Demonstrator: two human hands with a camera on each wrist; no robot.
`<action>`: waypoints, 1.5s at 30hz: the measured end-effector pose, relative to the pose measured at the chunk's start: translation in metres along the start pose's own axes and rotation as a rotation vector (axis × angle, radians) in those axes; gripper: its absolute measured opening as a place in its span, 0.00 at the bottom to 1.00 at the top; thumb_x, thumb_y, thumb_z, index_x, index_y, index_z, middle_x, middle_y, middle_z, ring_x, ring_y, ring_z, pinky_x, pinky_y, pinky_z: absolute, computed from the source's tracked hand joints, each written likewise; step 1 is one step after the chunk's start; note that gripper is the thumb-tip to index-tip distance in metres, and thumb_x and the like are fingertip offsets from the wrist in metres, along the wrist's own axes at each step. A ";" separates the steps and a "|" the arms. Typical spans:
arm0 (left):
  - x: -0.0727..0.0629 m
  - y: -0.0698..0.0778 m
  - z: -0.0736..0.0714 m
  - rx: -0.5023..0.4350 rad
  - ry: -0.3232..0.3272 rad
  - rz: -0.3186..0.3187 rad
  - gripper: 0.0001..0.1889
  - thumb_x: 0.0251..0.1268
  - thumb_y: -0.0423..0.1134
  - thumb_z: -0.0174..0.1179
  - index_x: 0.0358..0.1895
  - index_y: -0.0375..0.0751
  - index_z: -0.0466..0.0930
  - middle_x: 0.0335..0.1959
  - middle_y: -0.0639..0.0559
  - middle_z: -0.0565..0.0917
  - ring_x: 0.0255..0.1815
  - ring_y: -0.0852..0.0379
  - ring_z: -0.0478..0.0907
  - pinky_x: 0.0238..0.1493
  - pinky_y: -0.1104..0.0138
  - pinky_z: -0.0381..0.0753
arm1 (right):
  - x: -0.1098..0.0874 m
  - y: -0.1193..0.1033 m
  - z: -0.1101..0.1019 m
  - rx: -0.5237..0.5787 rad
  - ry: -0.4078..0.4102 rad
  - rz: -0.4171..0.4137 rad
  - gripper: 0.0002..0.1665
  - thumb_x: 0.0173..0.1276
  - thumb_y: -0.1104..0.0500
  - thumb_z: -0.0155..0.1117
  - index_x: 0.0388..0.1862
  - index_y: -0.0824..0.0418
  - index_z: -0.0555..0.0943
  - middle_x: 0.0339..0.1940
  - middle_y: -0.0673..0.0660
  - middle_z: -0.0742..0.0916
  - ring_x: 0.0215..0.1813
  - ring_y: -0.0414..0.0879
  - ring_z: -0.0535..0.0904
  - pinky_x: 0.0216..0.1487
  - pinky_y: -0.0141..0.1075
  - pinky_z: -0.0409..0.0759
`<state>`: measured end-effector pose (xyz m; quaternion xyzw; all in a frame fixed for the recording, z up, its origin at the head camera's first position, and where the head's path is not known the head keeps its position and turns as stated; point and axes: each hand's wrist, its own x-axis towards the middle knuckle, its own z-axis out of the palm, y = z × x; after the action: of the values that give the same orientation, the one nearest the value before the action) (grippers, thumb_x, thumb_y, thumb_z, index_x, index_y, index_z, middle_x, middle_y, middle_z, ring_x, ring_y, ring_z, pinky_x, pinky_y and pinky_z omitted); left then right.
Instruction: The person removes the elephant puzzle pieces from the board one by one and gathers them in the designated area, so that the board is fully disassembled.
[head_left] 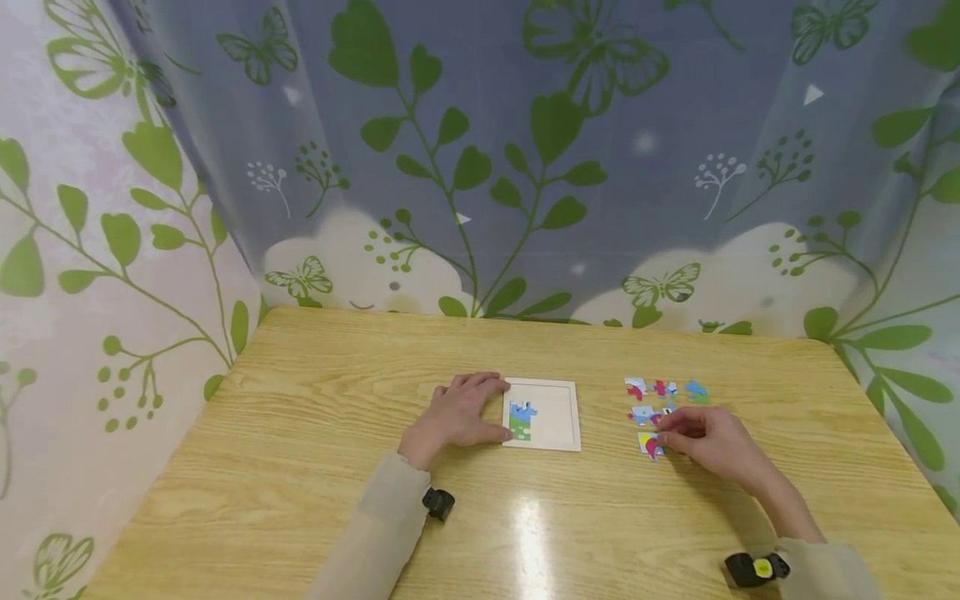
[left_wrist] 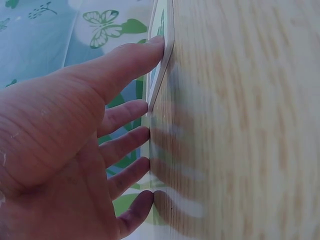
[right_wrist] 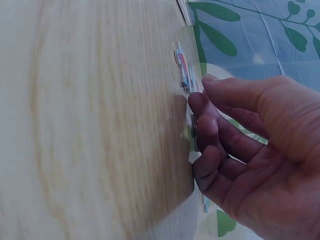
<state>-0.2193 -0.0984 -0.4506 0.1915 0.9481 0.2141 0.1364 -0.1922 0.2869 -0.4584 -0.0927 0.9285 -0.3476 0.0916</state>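
Note:
A square wooden puzzle tray (head_left: 555, 417) lies on the table, with joined blue and green pieces (head_left: 521, 422) along its lower left side. My left hand (head_left: 461, 417) rests at the tray's left edge, the thumb (left_wrist: 150, 49) on its rim and the other fingers spread, fingertips down near the tabletop. To the right, my right hand (head_left: 712, 437) hovers low over loose puzzle pieces, thumb and index finger slightly apart, other fingers bent. Closest to them are a yellow and red piece (head_left: 647, 444) and a blue piece (head_left: 641, 415). No piece shows between the fingertips.
Behind the right hand lie more loose pieces: a white and red one (head_left: 635, 387), a red and blue one (head_left: 663, 388) and a blue and green one (head_left: 697, 390). The wooden table (head_left: 315, 400) meets a leaf-patterned curtain (head_left: 480, 167) at its back edge.

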 end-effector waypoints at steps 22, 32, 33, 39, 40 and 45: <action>-0.001 0.001 0.001 -0.005 0.006 -0.010 0.39 0.64 0.58 0.68 0.76 0.54 0.66 0.82 0.50 0.61 0.81 0.38 0.57 0.75 0.34 0.56 | 0.022 -0.035 0.025 0.052 0.088 -0.165 0.10 0.73 0.55 0.67 0.46 0.58 0.87 0.35 0.53 0.90 0.34 0.42 0.83 0.30 0.32 0.77; 0.000 0.000 0.002 0.003 0.008 -0.004 0.39 0.63 0.59 0.68 0.76 0.55 0.66 0.82 0.50 0.61 0.81 0.38 0.56 0.75 0.34 0.57 | 0.042 -0.057 0.044 0.062 0.049 -0.213 0.09 0.73 0.55 0.67 0.46 0.56 0.88 0.37 0.52 0.90 0.37 0.41 0.83 0.34 0.32 0.79; 0.000 0.000 0.001 0.004 0.009 -0.004 0.39 0.63 0.59 0.68 0.76 0.55 0.67 0.82 0.50 0.61 0.81 0.38 0.56 0.74 0.34 0.57 | 0.044 -0.059 0.046 0.067 0.044 -0.213 0.09 0.73 0.54 0.67 0.47 0.56 0.88 0.37 0.52 0.90 0.37 0.42 0.83 0.34 0.32 0.79; 0.001 0.000 0.001 0.004 0.012 -0.002 0.39 0.63 0.58 0.68 0.75 0.53 0.68 0.81 0.49 0.62 0.81 0.38 0.57 0.74 0.34 0.58 | 0.054 -0.072 0.058 0.089 0.025 -0.231 0.08 0.73 0.55 0.68 0.46 0.55 0.88 0.37 0.50 0.90 0.38 0.43 0.83 0.39 0.33 0.79; 0.001 0.000 0.001 0.004 0.013 -0.003 0.39 0.63 0.58 0.68 0.75 0.53 0.68 0.81 0.49 0.62 0.81 0.38 0.57 0.74 0.34 0.58 | 0.056 -0.074 0.060 0.093 0.021 -0.233 0.07 0.73 0.55 0.68 0.45 0.55 0.88 0.36 0.50 0.90 0.38 0.43 0.83 0.40 0.33 0.79; 0.001 0.000 0.002 0.003 0.016 -0.014 0.38 0.62 0.58 0.68 0.75 0.54 0.68 0.81 0.49 0.62 0.81 0.38 0.57 0.74 0.34 0.58 | 0.062 -0.083 0.072 0.121 -0.010 -0.237 0.07 0.73 0.55 0.67 0.45 0.56 0.87 0.37 0.50 0.89 0.38 0.42 0.82 0.40 0.33 0.80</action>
<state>-0.2197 -0.0970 -0.4526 0.1831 0.9509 0.2132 0.1299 -0.2265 0.1651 -0.4632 -0.1977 0.8879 -0.4110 0.0599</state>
